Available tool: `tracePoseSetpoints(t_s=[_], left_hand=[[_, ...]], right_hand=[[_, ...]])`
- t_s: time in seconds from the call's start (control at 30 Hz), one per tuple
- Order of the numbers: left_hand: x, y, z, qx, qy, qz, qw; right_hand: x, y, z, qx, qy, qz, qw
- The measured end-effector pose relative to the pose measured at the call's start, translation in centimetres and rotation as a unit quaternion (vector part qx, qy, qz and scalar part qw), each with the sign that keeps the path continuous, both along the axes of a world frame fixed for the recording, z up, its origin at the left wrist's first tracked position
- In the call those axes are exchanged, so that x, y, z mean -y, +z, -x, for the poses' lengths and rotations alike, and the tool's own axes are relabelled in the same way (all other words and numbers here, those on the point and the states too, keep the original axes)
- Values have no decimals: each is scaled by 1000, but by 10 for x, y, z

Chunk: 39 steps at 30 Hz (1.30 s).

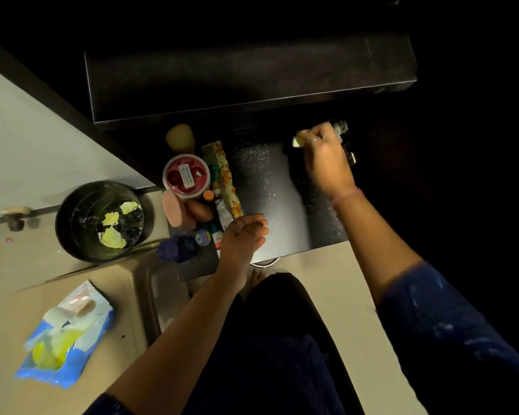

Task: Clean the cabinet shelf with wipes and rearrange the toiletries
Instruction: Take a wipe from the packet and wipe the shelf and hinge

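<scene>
A dark speckled shelf (270, 187) lies below me, its right part bare and damp-looking. My right hand (327, 157) grips a crumpled yellow-green wipe (300, 138) at the shelf's far right corner, beside metal hinges (343, 128). My left hand (244, 235) rests with loosely curled fingers on the shelf's near edge, holding nothing, next to the toiletries crowded on the left: a red-lidded round jar (186, 174), a floral pouch (226, 178), a comb, a pink sponge (172, 208), tubes and a blue bottle (176, 248).
A black bin (99, 220) with several used wipes stands on the floor at left. A blue wipes pack (65, 333) lies open on the floor, lower left. A dark upper shelf (246, 82) overhangs the back. My legs and a foot are below the shelf.
</scene>
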State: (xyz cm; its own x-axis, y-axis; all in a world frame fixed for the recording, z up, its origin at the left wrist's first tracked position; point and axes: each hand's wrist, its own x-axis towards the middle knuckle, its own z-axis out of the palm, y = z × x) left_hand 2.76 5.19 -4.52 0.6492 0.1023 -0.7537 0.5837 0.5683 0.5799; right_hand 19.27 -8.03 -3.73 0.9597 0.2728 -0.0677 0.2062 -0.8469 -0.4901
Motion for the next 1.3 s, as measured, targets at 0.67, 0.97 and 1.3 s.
tracePoseSetpoints(t_s=[0.67,0.97,1.3], left_hand=[[0,-14,-17,1,9,-17,1000],[8,-4,-24,-4,0,-32,999],[3,-3,-18,7,9,0,1000]], right_hand=[[92,-40,179,-163,16,156,974],[-2,2,17,53,27,129,990],[-3,-42,-20,-59,-21,152,986]])
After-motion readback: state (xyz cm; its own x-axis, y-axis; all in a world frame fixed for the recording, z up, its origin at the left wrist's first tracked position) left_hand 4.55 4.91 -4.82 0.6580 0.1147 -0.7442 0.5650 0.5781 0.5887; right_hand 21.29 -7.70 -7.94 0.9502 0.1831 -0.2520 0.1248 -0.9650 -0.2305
